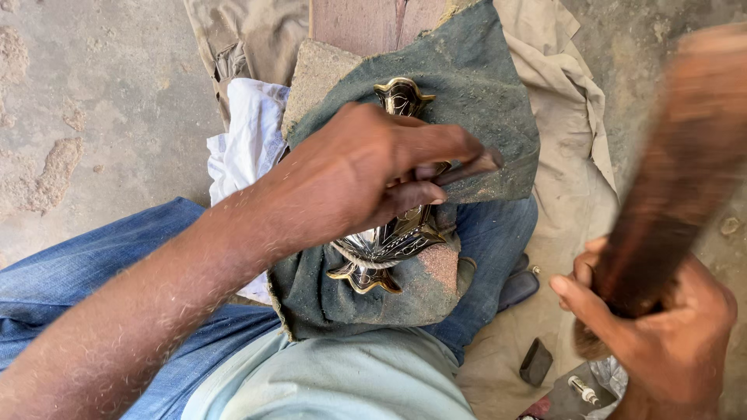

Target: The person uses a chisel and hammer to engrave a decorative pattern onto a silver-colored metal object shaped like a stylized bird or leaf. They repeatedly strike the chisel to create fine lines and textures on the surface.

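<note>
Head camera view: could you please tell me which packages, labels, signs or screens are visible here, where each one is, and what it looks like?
None can be made out: no package, label, sign or screen shows.
Nearest candidates: a small dark rectangular block on the ground by the right hand, unmarked; a small whitish tube-like item at the bottom edge, too small to tell.
The left hand holds a thin metal tool over the engraved brass-and-dark ornament.

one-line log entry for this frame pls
left hand: holds chisel on brass vase | right hand: grips raised wooden mallet, blurred | vase on green cloth
</note>
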